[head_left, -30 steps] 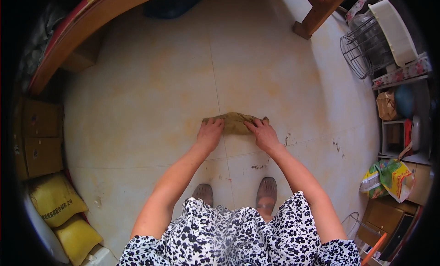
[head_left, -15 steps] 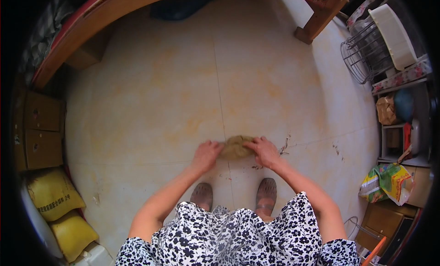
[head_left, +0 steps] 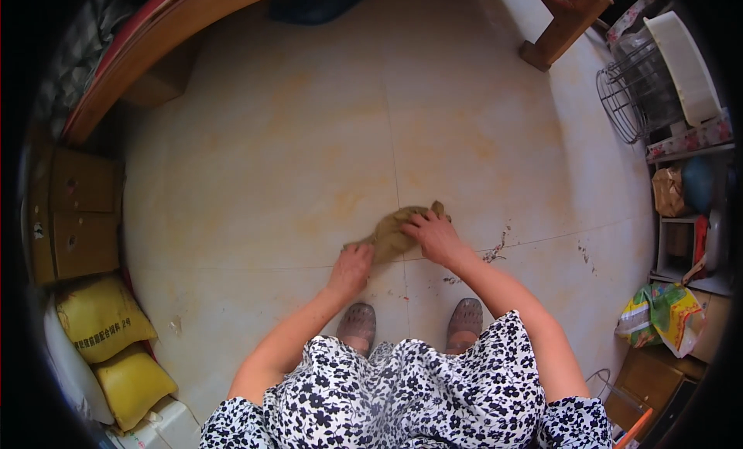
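An olive-brown cloth (head_left: pixel 389 238) is bunched and twisted in front of my feet, slanting from near left to far right. My left hand (head_left: pixel 354 268) is closed on its near left end, fingers curled over the fabric. Farther forward, my right hand (head_left: pixel 435 238) grips the cloth's upper part, and a loose corner sticks up past its fingers. The fingertips of both hands are partly hidden. Below the hands lies the pale tiled floor (head_left: pixel 294 178), with dark bits of debris (head_left: pixel 494 251) beside my right wrist.
My shoes (head_left: pixel 465 323) stand just behind the cloth. Yellow sacks (head_left: pixel 104 317) and brown drawers (head_left: pixel 85 244) line the left side. At right are shelves with a wire rack (head_left: pixel 621 101) and a colourful plastic bag (head_left: pixel 662 317). A wooden table leg (head_left: pixel 559 39) stands at the far right.
My right hand has moved forward with its part of the cloth, which now slants and stretches longer between my hands. My left hand stays low at the other end. The view has shifted slightly.
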